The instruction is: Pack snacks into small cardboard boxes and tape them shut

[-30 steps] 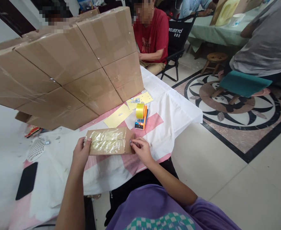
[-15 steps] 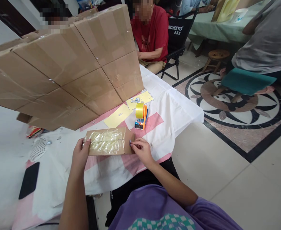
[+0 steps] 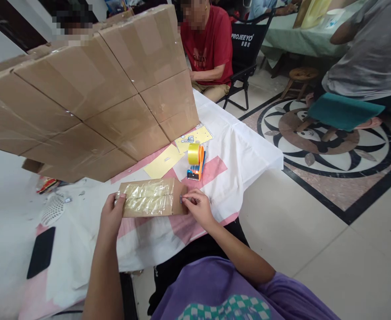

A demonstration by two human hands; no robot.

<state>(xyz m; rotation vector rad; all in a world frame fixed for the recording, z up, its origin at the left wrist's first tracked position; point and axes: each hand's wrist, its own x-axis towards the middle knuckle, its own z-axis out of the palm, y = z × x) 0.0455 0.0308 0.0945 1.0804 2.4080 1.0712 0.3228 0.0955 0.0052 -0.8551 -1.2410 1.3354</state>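
Seen from above, looking down over a table draped in a white cloth (image 3: 235, 146) with pink bands. A flat brown cardboard piece (image 3: 152, 198), oblong and lying lengthwise across the view, held just above the near part of the cloth, its face covered by two wrinkled, shiny strips of yellowish clear tape running side by side along its length, bare cardboard showing at the right end. Left hand (image 3: 111, 218) closed on the left end, thumb on top and fingers curled underneath. Right hand (image 3: 198, 206) at the right end, thumb and forefinger pinched together against the edge; whether a loose tape end sits between them cannot be told. Just beyond the piece, an orange tape dispenser (image 3: 196, 162) with a yellow roll standing on the cloth, yellow paper sheets (image 3: 164, 162) beside it. Behind, a large wall of taped cardboard boxes (image 3: 92, 93) leaning over the table. A black phone (image 3: 41, 252) lying at the left. Across the table, a seated person in a red shirt (image 3: 209, 49).
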